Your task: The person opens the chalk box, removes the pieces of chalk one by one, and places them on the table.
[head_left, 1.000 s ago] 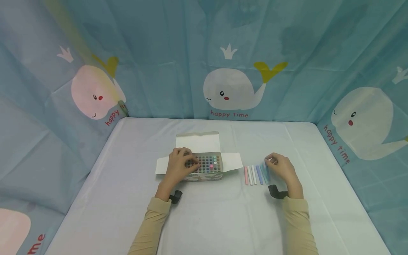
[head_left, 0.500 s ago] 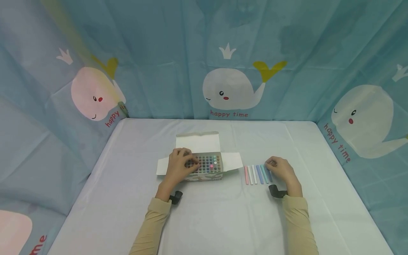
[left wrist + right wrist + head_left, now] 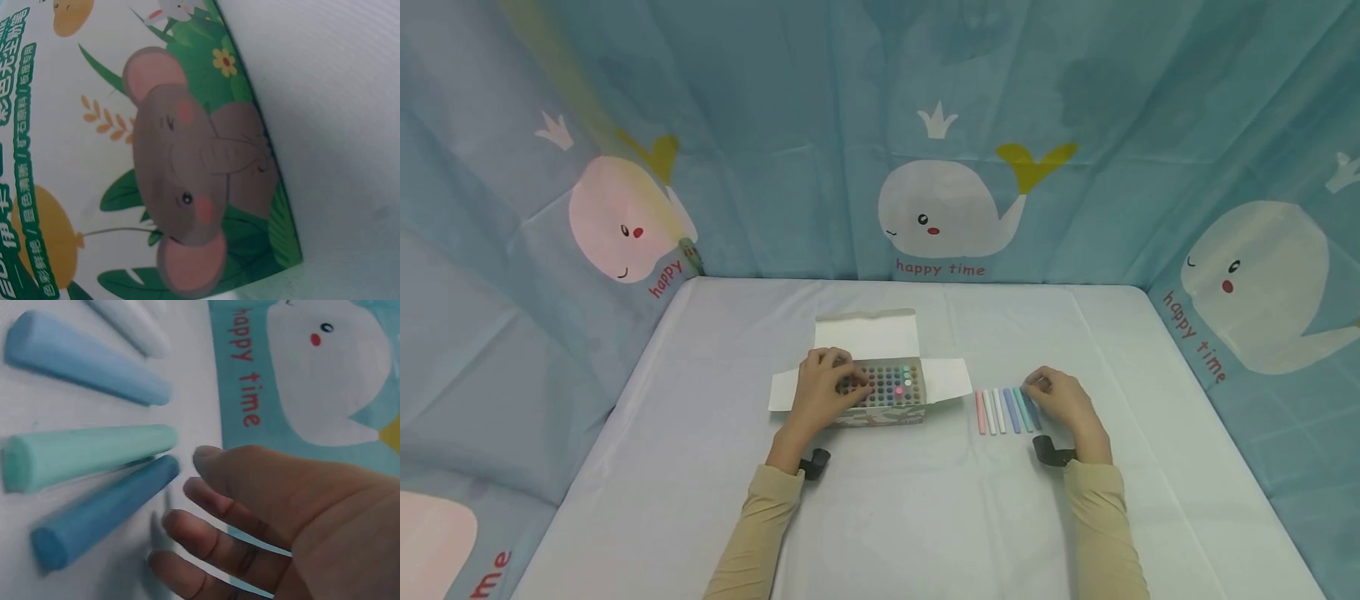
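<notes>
In the head view, my left hand (image 3: pixel 820 390) lies over the left part of an open chalk box (image 3: pixel 887 417), thumb and index finger bent close together above the chalk ends; I cannot tell whether they pinch a chalk. The left wrist view shows the box's printed side (image 3: pixel 181 156) with an elephant. My right hand (image 3: pixel 1063 396) is at the right end of a row of chalk sticks. In the right wrist view, its loosely bent fingers (image 3: pixel 194 531) hold nothing, their tips just beyond the far end of a dark blue chalk (image 3: pixel 103 515). A mint green chalk (image 3: pixel 87 456) lies beside it.
The row also has a pink chalk (image 3: pixel 981 412), white ones and a lighter blue chalk (image 3: pixel 1011 412). The box's white flaps (image 3: pixel 946 379) spread outward onto the white tablecloth (image 3: pixel 910 517). Behind the table hangs a blue whale-print curtain (image 3: pixel 820 192).
My right hand has drawn slightly right from the row, leaving the dark blue chalk lying at its right end. My left hand and the box stay in place.
</notes>
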`<state>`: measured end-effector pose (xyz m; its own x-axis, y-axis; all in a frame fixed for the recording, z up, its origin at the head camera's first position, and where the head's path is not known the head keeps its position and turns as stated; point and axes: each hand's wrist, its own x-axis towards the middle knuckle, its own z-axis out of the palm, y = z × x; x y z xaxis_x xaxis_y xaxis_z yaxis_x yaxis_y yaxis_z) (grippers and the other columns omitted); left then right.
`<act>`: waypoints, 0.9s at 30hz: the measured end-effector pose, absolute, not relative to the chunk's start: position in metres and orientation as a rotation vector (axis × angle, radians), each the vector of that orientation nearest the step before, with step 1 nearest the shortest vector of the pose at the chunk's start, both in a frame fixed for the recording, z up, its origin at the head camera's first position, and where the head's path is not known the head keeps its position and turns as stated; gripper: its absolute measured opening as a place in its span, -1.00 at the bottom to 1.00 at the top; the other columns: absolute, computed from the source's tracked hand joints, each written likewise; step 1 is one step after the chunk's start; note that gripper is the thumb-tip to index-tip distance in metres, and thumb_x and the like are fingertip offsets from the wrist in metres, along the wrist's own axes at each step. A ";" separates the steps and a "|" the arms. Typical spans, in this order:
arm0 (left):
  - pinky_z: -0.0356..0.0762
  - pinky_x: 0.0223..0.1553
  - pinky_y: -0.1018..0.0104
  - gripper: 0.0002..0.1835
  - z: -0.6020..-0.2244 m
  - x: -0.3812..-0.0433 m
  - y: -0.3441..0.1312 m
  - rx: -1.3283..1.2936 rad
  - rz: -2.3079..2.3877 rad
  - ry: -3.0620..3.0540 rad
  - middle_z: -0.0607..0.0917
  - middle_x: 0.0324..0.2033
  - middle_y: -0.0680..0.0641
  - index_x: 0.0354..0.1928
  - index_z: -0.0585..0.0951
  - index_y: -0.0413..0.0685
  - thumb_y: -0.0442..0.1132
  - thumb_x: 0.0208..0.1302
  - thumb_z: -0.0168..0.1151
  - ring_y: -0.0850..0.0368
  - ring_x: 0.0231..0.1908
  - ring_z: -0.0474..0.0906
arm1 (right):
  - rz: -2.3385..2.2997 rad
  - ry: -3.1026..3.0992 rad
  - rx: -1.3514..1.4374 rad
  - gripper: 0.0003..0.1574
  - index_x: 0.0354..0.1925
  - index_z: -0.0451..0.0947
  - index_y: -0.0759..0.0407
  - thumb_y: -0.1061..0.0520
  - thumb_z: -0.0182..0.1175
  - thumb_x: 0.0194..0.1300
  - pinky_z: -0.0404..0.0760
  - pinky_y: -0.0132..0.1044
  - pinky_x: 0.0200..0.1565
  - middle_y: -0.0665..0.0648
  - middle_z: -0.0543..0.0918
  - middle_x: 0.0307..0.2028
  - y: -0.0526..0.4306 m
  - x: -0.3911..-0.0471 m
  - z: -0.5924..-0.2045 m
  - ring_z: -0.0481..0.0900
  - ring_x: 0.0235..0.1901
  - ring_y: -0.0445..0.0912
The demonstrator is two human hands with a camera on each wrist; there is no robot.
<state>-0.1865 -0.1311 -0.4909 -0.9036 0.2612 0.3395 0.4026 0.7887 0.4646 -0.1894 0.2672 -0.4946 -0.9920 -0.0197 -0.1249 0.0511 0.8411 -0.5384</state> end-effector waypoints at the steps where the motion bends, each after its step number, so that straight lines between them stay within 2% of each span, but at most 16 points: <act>1: 0.10 0.23 -0.13 -0.87 -0.491 -0.186 -0.131 -0.514 -0.792 -2.724 0.48 -0.09 0.02 -0.40 0.68 0.20 0.02 0.05 0.38 -0.05 0.06 0.24 | -0.854 2.907 0.017 -0.61 -0.07 0.51 0.27 -0.01 0.10 0.33 0.55 0.04 -0.19 0.28 0.61 -0.21 0.267 -0.189 -0.493 0.56 -0.21 0.13; 8: 0.09 0.23 -0.13 -0.86 -0.490 -0.186 -0.131 -0.509 -0.794 -2.726 0.48 -0.09 0.02 -0.40 0.68 0.21 0.03 0.04 0.38 -0.05 0.07 0.24 | -0.951 3.032 -0.089 -0.67 -0.09 0.54 0.25 0.03 0.10 0.33 0.55 -0.04 -0.24 0.24 0.60 -0.22 0.256 -0.187 -0.481 0.53 -0.24 0.07; 17: 0.11 0.22 -0.13 -0.87 -0.491 -0.187 -0.131 -0.524 -0.784 -2.707 0.50 -0.09 0.02 -0.40 0.69 0.21 0.02 0.05 0.38 -0.06 0.06 0.26 | -1.087 3.066 -0.335 -0.76 -0.12 0.55 0.20 0.09 0.13 0.31 0.54 -0.18 -0.33 0.15 0.59 -0.24 0.216 -0.183 -0.473 0.54 -0.25 0.02; 27: 0.13 0.21 -0.14 -0.85 -0.490 -0.186 -0.131 -0.525 -0.769 -2.705 0.50 -0.08 0.01 -0.39 0.69 0.20 0.03 0.03 0.39 -0.06 0.07 0.26 | -1.211 3.032 -0.645 -0.82 -0.16 0.57 0.10 0.12 0.22 0.24 0.57 -0.04 -0.22 0.04 0.58 -0.27 0.166 -0.179 -0.470 0.53 -0.24 -0.04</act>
<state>-0.1862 -0.1315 -0.4896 -0.8948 0.2661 0.3585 0.4148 0.7922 0.4476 -0.1792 0.1659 -0.4704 -0.9083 -0.2826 0.3084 -0.4173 0.6630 -0.6215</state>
